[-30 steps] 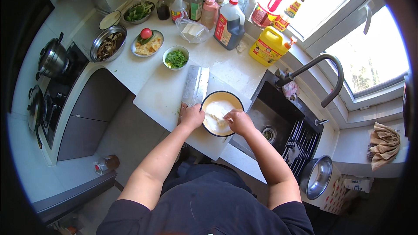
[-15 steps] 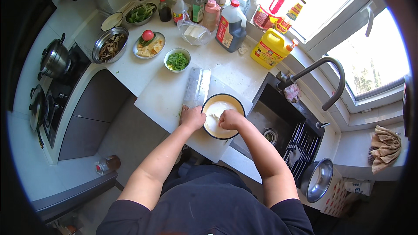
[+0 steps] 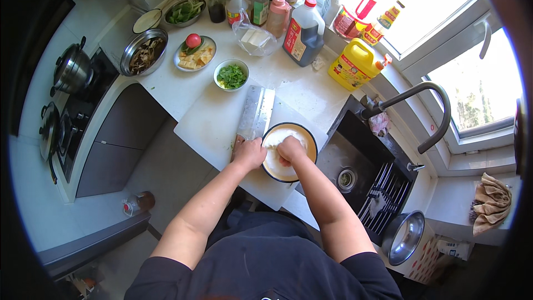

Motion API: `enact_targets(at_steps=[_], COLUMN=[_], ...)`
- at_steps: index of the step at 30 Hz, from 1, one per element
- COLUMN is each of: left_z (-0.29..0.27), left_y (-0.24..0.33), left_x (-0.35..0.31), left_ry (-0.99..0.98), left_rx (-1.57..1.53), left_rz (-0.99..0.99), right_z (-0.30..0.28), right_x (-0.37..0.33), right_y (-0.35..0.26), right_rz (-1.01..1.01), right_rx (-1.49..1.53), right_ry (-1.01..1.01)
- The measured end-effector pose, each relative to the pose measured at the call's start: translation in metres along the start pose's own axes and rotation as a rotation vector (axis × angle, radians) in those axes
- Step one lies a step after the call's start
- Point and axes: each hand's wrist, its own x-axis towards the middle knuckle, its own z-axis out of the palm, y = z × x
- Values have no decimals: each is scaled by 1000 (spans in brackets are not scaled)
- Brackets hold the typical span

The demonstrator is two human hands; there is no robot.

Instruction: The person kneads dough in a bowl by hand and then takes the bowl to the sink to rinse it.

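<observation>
A bowl with a yellowish inner wall and dark rim (image 3: 312, 147) stands on the white cutting board (image 3: 202, 122), with white flour-like powder (image 3: 273, 165) inside. At its left rim, my left hand (image 3: 250, 153) is closed on the edge. My right hand (image 3: 290, 149) is down inside the bowl with fingers curled into the powder; whatever they hold is hidden. A cleaver (image 3: 257, 110) lies flat on the board just beyond my left hand, its handle beside that hand.
Beyond the board sit a bowl of chopped greens (image 3: 231, 75), a plate (image 3: 209, 43) with a tomato, and a steel bowl (image 3: 157, 66). Bottles and a dark-liquid jug (image 3: 303, 33) line the back. At right are a sink (image 3: 333, 158) and curved faucet (image 3: 444, 105).
My right hand has swung left and deeper into the bowl, its fingers now in the powder. My left hand stays at the rim. The whole view has shifted slightly.
</observation>
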Motion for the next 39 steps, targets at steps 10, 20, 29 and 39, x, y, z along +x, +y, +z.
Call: enact_targets(at_steps=[10, 20, 29, 39], left_z=[-6, -28, -32, -34], left_y=[4, 25, 26, 29], left_x=[1, -2, -3, -3], left_ry=[-88, -179, -179, -192], left_rx=[-56, -165, -141, -181], left_rz=[-29, -141, -132, -161], right_z=[22, -7, 5, 30], right_x=[30, -22, 13, 21], right_y=[32, 1, -5, 5], right_rz=[-384, -365, -17, -194], right_rx=[-429, 23, 249, -179], right_ry=[247, 69, -134, 374])
